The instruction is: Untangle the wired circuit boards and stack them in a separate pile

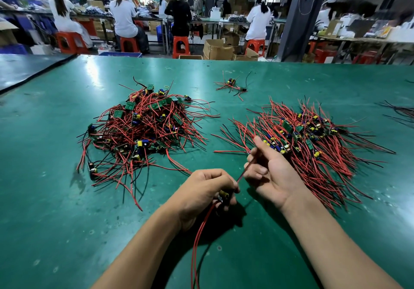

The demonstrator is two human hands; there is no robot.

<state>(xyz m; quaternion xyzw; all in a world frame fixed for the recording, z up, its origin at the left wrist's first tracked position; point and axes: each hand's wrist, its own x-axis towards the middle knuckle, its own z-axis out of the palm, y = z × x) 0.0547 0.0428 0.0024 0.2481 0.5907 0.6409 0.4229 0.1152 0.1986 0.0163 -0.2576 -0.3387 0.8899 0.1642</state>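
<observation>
Left hand (208, 190), lower centre of frame: fingers clenched round small circuit board (224, 195), its red leads (197, 244) trailing toward bottom edge. Right hand (271, 172) just beside it: fingers curled on one taut red wire (243, 173) running up from board, index finger extended. Tangled pile (143, 127) centre left on green table (67, 199). Combed-out pile (309, 141) centre right. Few stray boards (233, 85) upper centre.

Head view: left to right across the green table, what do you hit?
Tangled pile → left hand gripping a wired board → right hand pinching its red wire → straightened pile → dark stray wires at the edge.
</observation>
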